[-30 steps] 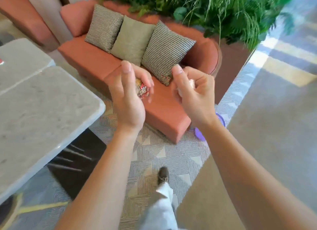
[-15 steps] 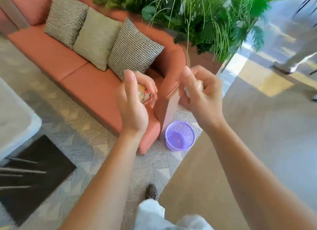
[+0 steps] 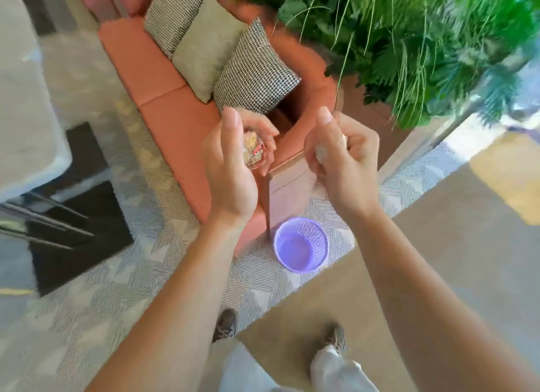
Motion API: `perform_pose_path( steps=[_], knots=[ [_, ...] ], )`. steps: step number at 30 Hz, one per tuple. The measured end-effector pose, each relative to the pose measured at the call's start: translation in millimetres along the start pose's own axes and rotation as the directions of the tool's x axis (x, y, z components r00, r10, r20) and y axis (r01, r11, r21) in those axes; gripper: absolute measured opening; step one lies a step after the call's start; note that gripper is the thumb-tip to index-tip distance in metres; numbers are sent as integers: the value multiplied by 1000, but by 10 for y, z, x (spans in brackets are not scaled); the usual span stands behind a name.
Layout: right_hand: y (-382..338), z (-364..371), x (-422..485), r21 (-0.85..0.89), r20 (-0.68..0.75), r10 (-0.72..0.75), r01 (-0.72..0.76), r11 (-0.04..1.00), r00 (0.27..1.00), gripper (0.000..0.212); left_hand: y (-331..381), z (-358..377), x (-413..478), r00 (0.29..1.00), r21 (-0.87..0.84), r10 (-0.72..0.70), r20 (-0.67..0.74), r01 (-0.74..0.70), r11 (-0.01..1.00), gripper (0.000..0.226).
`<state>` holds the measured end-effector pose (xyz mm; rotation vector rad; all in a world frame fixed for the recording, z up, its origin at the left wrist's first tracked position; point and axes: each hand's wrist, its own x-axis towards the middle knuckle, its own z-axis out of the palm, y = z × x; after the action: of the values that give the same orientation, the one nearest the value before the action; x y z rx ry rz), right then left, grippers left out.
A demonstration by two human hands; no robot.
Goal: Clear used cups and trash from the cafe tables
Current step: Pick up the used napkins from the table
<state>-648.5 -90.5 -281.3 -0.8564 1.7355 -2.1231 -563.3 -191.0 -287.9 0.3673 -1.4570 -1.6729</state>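
My left hand (image 3: 233, 169) holds a crumpled colourful wrapper (image 3: 254, 153) in curled fingers, thumb raised. In my right hand (image 3: 340, 163) a scrunched white paper napkin (image 3: 321, 153) is gripped, mostly hidden by the fingers. Both hands hover at chest height above the end of the sofa. A small purple mesh waste bin (image 3: 301, 245) stands on the floor below and between my hands, beside the sofa's end. It looks empty inside.
A salmon sofa (image 3: 163, 79) with three cushions (image 3: 210, 45) runs up the left-centre. A planter of green plants (image 3: 409, 41) fills the top right. A grey marble table (image 3: 23, 99) stands at the left over a black base (image 3: 79, 234). My feet are on the carpet below.
I have walked toward the purple bin; it now lies closer and lower in view, and the table has slid to the left edge. Both hands keep their holds.
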Motion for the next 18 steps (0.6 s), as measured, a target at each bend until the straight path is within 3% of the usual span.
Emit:
perform_pose_path(
  steps=[4, 10, 18],
  knots=[
    [152, -459, 102, 22, 74, 24, -26, 999, 997, 43, -193, 391, -153, 994, 48, 12, -109, -7, 999, 54],
    [676, -795, 108, 0, 57, 146, -146, 989, 988, 46, -773, 545, -427, 975, 155, -50, -217, 85, 984, 58],
    [2953, -1215, -295, -65, -22, 357, -358, 932, 934, 42, -2708, 152, -836, 933, 120, -186, -307, 232, 965, 55]
  ],
)
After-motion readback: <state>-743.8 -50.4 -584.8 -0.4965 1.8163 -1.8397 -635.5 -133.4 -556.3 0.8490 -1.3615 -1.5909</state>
